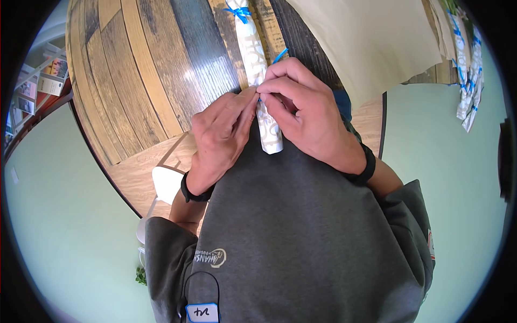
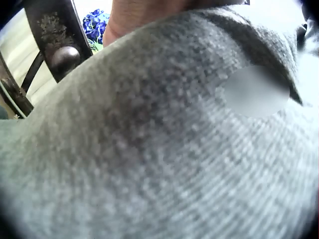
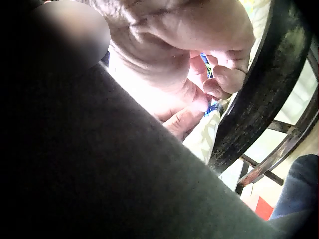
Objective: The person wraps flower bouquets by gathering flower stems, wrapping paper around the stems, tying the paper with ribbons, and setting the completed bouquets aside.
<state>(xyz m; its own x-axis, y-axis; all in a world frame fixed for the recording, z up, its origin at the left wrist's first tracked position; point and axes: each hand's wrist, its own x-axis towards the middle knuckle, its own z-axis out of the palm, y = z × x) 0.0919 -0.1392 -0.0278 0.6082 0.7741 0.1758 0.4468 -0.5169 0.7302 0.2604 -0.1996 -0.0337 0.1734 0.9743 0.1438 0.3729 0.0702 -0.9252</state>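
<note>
A slim bundle wrapped in white paper with printed letters lies over the table's near edge, close to the person's body. In the head view, a blue ribbon bow is tied round its far part. My left hand and right hand meet over its nearer part, fingertips together, pinching a second blue ribbon whose end sticks up past the right hand. The right wrist view shows this ribbon at the fingertips against the white wrap. Grey cloth fills most of the left wrist view.
A large sheet of brown paper covers the right part of the wooden-plank table. More white bundles with blue ribbons hang over its right edge. A white chair stands at the left. Blue flowers show in the left wrist view.
</note>
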